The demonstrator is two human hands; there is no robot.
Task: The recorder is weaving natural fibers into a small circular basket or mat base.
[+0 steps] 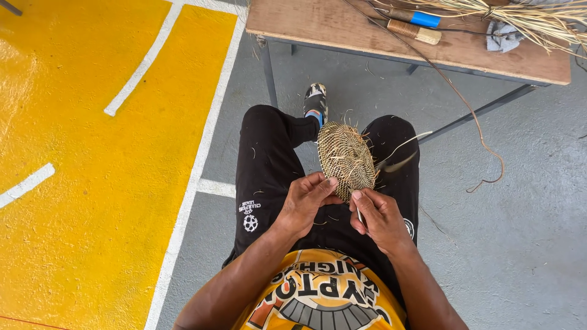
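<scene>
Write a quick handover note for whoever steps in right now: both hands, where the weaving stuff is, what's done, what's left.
Left hand: grips the near edge of the woven oval disc, held over the lap.
Right hand: pinches a thin tool or strand at the disc's rim; which one is unclear.
Spare straw bundle and wrapped rolls lie on the wooden table.
Done: disc's coiled centre. Left: loose ends stick out at the rim.

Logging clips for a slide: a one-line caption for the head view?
Seated person's left hand and right hand hold a woven oval disc over their lap, beside a wooden table.
</scene>
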